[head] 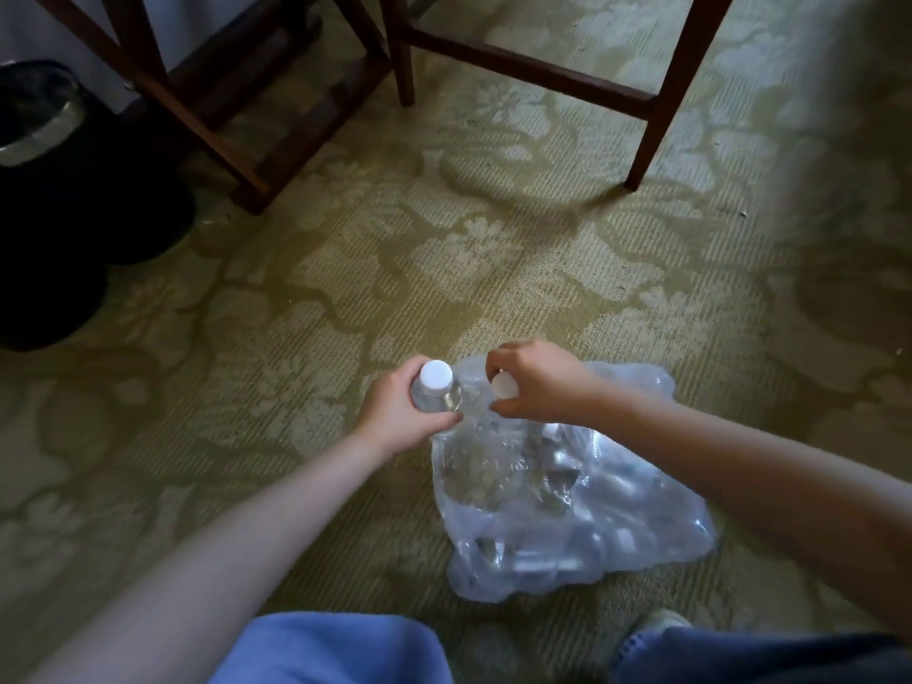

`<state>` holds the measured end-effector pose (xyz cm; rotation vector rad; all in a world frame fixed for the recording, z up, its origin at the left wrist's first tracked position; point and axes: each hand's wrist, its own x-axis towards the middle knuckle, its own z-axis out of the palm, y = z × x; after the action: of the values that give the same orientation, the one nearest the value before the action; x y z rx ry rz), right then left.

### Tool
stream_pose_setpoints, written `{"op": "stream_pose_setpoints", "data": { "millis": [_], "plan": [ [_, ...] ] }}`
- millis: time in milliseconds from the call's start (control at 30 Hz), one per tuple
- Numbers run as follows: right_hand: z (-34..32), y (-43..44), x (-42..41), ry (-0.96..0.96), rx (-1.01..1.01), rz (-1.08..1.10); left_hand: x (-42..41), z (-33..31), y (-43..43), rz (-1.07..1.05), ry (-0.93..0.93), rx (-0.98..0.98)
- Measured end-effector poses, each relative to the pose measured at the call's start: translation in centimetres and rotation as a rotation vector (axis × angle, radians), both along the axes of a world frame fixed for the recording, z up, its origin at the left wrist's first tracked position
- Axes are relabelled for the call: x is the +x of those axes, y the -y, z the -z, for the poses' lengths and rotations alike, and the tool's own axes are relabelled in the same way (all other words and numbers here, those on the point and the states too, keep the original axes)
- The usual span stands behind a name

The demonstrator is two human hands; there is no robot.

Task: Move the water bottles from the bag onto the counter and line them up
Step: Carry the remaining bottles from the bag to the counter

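Observation:
A clear plastic bag (582, 515) of water bottles lies on the patterned carpet in front of my knees. My left hand (395, 417) grips a clear water bottle (437, 387) with a white cap just above the bag's far left corner. My right hand (538, 382) grips a second bottle by its neck; only its white cap (504, 386) shows clearly. Both bottles stand upright at the bag's mouth. More bottles show dimly through the plastic. The counter is out of view.
Dark wooden chair and table legs (646, 140) stand on the carpet ahead. A black bin (44, 116) with a liner stands at the far left, with a dark round object beside it. My knees in blue jeans (335, 654) fill the bottom edge.

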<state>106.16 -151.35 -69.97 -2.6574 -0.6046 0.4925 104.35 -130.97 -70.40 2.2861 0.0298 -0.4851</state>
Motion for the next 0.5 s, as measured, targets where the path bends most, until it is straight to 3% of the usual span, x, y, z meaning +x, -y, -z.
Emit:
{"op": "stream_pose_setpoints", "data": {
  "millis": [200,500],
  "plan": [
    [-8.7,-1.5,-1.6,-0.060,0.135,0.193,-2.4,-8.3,-1.6,-0.148,-0.062,0.035],
    [-29.9,-5.8,-2.8,-0.083,0.245,0.335,-2.8,-30.0,-4.0,-0.277,-0.080,0.011]
  ]
}}
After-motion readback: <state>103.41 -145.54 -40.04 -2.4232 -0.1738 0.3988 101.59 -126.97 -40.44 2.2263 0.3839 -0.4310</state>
